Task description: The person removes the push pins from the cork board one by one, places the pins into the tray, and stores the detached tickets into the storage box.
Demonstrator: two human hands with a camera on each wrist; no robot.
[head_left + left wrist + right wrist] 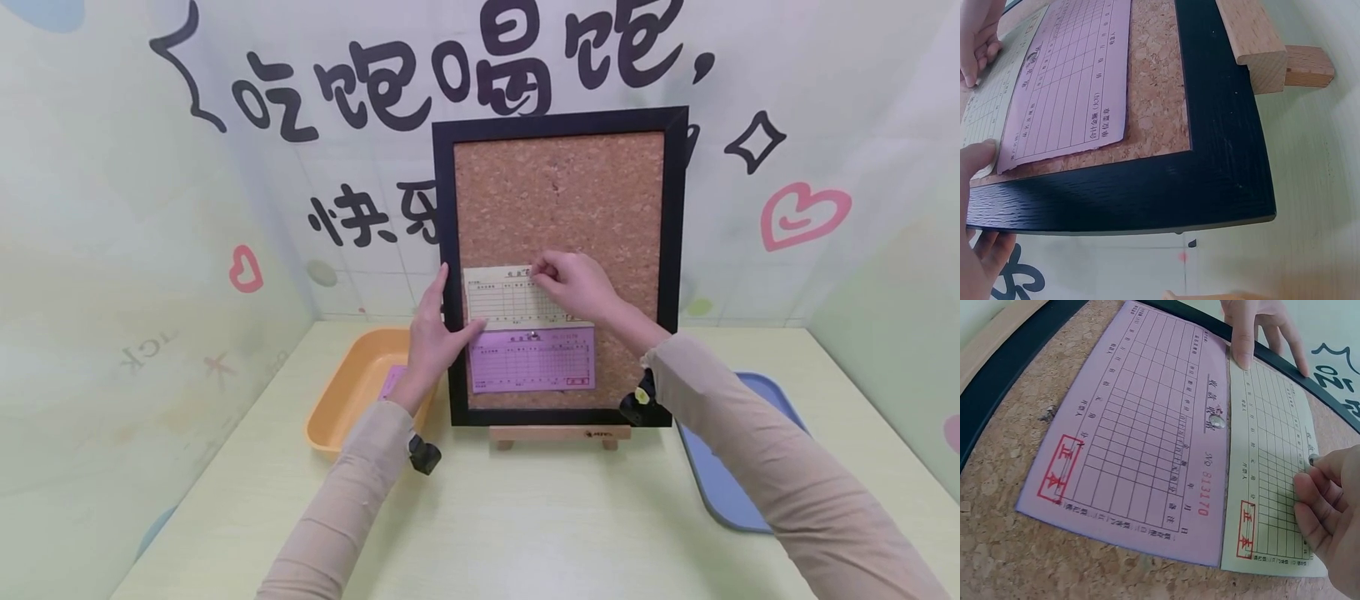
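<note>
Pale green table (510, 517), with a black-framed corkboard (562, 208) propped up on it. To its left an orange bin (341, 400) is set down with a pink slip (392, 382) inside; to its right a blue tray (716, 483) is partly covered by an arm. The board is supported by a wooden stand (558, 433). On the lower cork, a yellow slip (491, 300) is placed just above a purple slip (532, 362). The board's left edge is gripped by the left hand (435, 337), thumb spread and pressed on the yellow slip's lower corner. A small pin (1313, 460) is pinched by the right hand (577, 283), fingers curled, near the yellow slip's top edge; how deep it's pushed can't be told. The purple one is fixed with a silvery tack (1217, 420).
</note>
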